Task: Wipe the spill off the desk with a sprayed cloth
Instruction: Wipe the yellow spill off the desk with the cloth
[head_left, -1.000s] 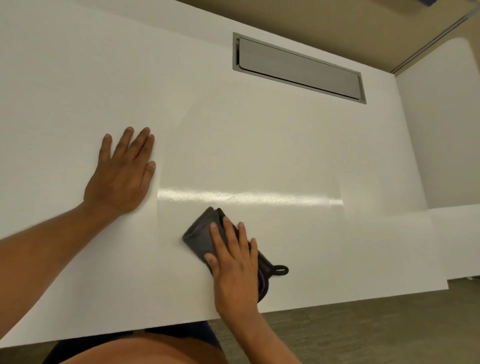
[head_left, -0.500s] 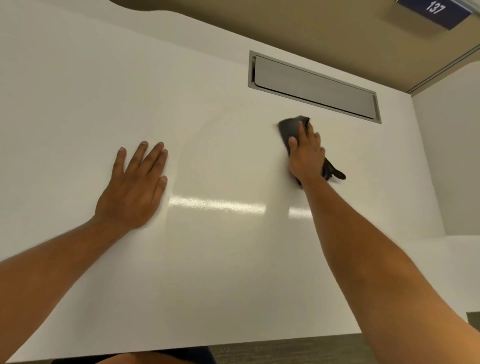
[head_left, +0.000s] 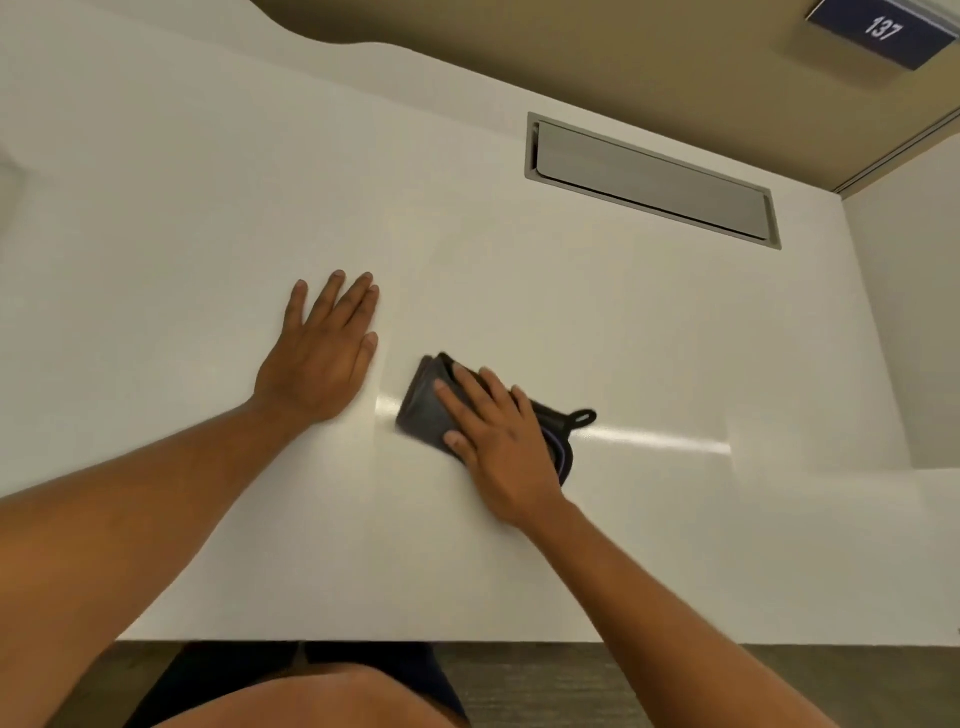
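Head view: my right hand (head_left: 498, 441) lies flat with fingers spread on the folded dark cloth (head_left: 423, 410), pressing it down onto the desk (head_left: 649, 322) rather than gripping it, while my left hand (head_left: 322, 353) rests open, palm down, just to the left of the cloth and not touching it. The cloth sits in the middle of the desk, nearer the near edge than the far one, its long axis running from far-left to near-right, with a small hanging loop (head_left: 583, 417) poking out on the right. My right hand is the one on it, so the next stroke is its job. A shiny streak (head_left: 660, 439) runs off to the right of the cloth; I cannot tell whether it is wet film or only reflected light. Far right sits a grey recessed panel (head_left: 649, 182), and beyond it a sign (head_left: 883, 31) reading 137
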